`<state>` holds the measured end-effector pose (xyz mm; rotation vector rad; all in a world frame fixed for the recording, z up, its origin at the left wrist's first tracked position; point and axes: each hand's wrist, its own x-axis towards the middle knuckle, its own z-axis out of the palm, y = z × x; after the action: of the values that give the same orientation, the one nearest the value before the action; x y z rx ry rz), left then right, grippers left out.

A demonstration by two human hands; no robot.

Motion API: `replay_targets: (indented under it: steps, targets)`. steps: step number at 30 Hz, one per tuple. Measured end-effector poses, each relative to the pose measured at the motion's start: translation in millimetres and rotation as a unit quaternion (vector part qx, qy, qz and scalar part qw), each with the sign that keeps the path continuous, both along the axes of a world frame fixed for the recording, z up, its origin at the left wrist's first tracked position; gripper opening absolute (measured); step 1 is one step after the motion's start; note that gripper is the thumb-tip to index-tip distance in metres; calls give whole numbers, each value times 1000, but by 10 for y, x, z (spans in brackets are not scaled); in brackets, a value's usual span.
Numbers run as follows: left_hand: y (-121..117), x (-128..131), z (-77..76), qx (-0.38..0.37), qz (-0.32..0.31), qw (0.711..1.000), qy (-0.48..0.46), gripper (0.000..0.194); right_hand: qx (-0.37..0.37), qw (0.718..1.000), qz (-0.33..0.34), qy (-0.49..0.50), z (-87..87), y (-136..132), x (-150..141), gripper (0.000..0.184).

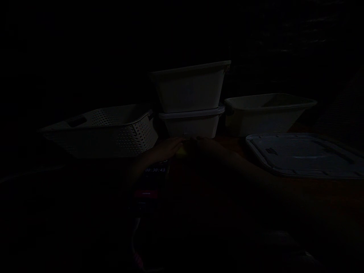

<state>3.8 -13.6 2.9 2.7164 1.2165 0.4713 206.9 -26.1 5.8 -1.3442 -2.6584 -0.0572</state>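
The scene is very dark, so little detail shows. My left hand [167,148] reaches forward near the middle, its fingers drawn together over a small yellowish thing [181,152] whose kind I cannot make out. Close by on the other side is my right hand [209,145]; its fingers are lost in shadow, and whether it touches the yellowish thing is hidden. Just behind both hands stands a pale lidded tub [193,126], with a second pale tub [190,89] stacked on top. Beneath my left wrist lies a phone [153,180] showing a running-time display, 00:30:43.
On the left is a pale basket with holes [99,142]. To the right stands an open pale tub [261,119], and in front of it a flat pale lid [307,157] lies on the table. A light cable [135,231] runs from below the phone.
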Motion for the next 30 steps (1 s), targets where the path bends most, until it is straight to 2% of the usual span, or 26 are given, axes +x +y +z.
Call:
replay_targets:
  steps: [17,30]
  targets:
    - [-8,4,18,-4,-10,1000,0,40,2,1000,-13,-4,10,-3,1,43]
    - [-23,19,30,-5,-5,1000,1,39,11,1000,22,-18,1,0,-5,39]
